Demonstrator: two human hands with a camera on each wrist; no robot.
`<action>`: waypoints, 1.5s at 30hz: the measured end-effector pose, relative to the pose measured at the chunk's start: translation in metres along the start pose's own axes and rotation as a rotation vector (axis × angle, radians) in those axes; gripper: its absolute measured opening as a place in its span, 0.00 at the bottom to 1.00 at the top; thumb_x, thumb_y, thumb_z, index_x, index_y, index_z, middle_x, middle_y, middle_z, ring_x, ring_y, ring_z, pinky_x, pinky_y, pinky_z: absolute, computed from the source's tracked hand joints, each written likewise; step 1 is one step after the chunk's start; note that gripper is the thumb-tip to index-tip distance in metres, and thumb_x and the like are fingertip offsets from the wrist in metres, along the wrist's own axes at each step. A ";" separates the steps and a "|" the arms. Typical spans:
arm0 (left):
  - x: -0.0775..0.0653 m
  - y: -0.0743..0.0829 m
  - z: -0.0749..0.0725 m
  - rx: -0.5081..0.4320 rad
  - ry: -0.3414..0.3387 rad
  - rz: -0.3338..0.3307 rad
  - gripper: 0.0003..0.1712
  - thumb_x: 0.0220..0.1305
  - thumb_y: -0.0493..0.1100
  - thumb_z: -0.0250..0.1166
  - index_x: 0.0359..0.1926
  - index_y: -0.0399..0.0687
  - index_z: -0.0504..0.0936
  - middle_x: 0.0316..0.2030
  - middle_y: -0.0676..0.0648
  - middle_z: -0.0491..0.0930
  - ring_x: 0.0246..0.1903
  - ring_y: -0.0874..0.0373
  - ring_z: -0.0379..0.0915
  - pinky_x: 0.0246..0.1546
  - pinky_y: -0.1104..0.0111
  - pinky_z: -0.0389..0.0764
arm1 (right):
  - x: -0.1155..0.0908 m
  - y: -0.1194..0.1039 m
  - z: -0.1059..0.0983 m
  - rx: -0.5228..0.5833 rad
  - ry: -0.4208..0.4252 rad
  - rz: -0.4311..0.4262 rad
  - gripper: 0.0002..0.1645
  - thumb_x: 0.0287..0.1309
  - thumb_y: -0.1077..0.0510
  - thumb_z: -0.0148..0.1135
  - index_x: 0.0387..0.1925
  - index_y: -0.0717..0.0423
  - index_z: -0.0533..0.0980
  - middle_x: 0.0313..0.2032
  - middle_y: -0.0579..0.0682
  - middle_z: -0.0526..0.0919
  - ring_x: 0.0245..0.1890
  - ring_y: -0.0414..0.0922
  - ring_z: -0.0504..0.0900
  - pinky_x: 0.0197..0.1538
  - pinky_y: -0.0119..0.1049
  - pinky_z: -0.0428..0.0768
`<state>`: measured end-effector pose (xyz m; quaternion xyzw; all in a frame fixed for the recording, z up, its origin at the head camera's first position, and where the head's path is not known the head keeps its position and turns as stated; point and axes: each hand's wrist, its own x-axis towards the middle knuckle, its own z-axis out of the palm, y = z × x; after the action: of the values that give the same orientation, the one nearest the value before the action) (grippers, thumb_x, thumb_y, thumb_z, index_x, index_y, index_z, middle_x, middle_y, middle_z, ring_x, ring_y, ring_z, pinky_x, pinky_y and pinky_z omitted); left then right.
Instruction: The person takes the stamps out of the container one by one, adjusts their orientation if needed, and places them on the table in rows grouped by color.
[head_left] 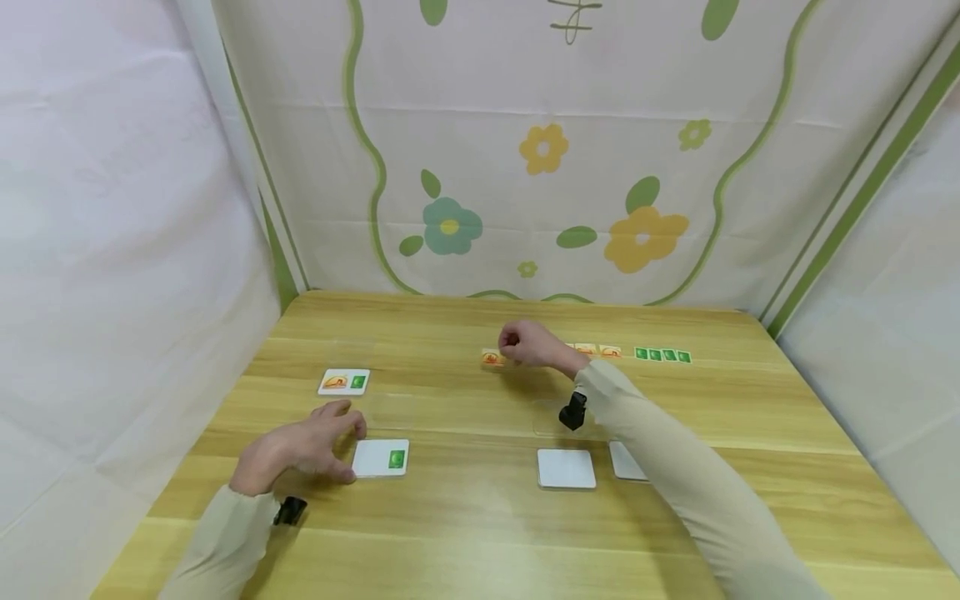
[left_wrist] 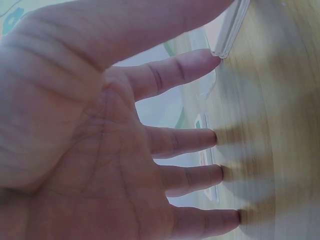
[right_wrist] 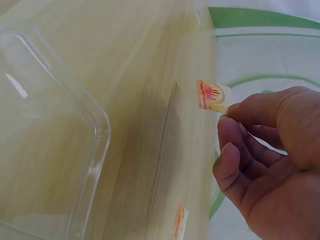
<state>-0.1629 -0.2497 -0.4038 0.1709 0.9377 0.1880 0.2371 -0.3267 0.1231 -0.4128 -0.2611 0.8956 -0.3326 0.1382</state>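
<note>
My right hand (head_left: 528,343) is raised over the back middle of the table. Its thumb and index finger pinch a small orange sticker (right_wrist: 212,96) by one edge, with the other fingers curled. My left hand (head_left: 307,443) reaches to a stack of white cards (head_left: 371,458) whose top card bears a green sticker (head_left: 397,459) at its right side. Left thumb and index fingertip are at the stack's left corners; the other fingers (left_wrist: 192,180) extend straight down to the table. Behind that hand lies a white card (head_left: 343,382) with orange and green stickers.
Beyond the right forearm are a row of orange stickers (head_left: 610,352) and several green stickers (head_left: 663,355). Two white card stacks (head_left: 566,469) (head_left: 627,463) lie nearer. Clear plastic trays (right_wrist: 102,135) stand about, and a floral cloth (head_left: 450,150) hangs at the back.
</note>
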 end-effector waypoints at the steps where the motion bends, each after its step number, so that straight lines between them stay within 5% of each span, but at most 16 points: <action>1: 0.000 0.000 0.000 0.002 -0.001 -0.002 0.26 0.50 0.51 0.77 0.44 0.59 0.71 0.72 0.26 0.47 0.69 0.23 0.45 0.55 0.34 0.66 | 0.001 0.002 -0.001 0.002 -0.001 0.008 0.05 0.66 0.62 0.56 0.36 0.59 0.77 0.34 0.55 0.83 0.31 0.50 0.84 0.32 0.34 0.81; 13: 0.000 0.002 -0.001 0.003 -0.004 -0.024 0.25 0.50 0.50 0.77 0.44 0.60 0.71 0.72 0.28 0.48 0.70 0.26 0.46 0.56 0.35 0.66 | 0.007 0.016 -0.019 -0.006 -0.005 0.072 0.08 0.68 0.59 0.54 0.39 0.60 0.77 0.37 0.60 0.83 0.34 0.57 0.84 0.31 0.41 0.80; 19: 0.000 0.002 -0.002 -0.003 -0.006 -0.032 0.25 0.50 0.50 0.77 0.44 0.61 0.71 0.73 0.30 0.48 0.70 0.27 0.46 0.56 0.35 0.66 | 0.008 0.023 -0.022 -0.027 -0.013 0.083 0.08 0.68 0.62 0.54 0.37 0.62 0.77 0.36 0.63 0.83 0.30 0.54 0.82 0.25 0.33 0.75; 28: -0.001 0.002 -0.001 0.018 0.001 0.005 0.26 0.50 0.50 0.77 0.44 0.58 0.71 0.71 0.26 0.48 0.69 0.23 0.46 0.54 0.33 0.65 | 0.010 0.028 -0.028 -0.037 -0.035 0.112 0.10 0.68 0.62 0.52 0.39 0.64 0.77 0.32 0.61 0.82 0.24 0.47 0.78 0.25 0.32 0.73; 45: 0.000 0.002 -0.002 -0.004 -0.005 -0.030 0.25 0.50 0.49 0.77 0.44 0.60 0.71 0.73 0.29 0.48 0.70 0.26 0.45 0.56 0.34 0.65 | 0.016 0.041 -0.029 -0.055 -0.037 0.099 0.11 0.68 0.64 0.50 0.39 0.66 0.78 0.29 0.66 0.81 0.18 0.40 0.70 0.26 0.32 0.70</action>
<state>-0.1631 -0.2485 -0.4012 0.1566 0.9392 0.1861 0.2425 -0.3674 0.1560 -0.4197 -0.2262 0.9135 -0.2959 0.1637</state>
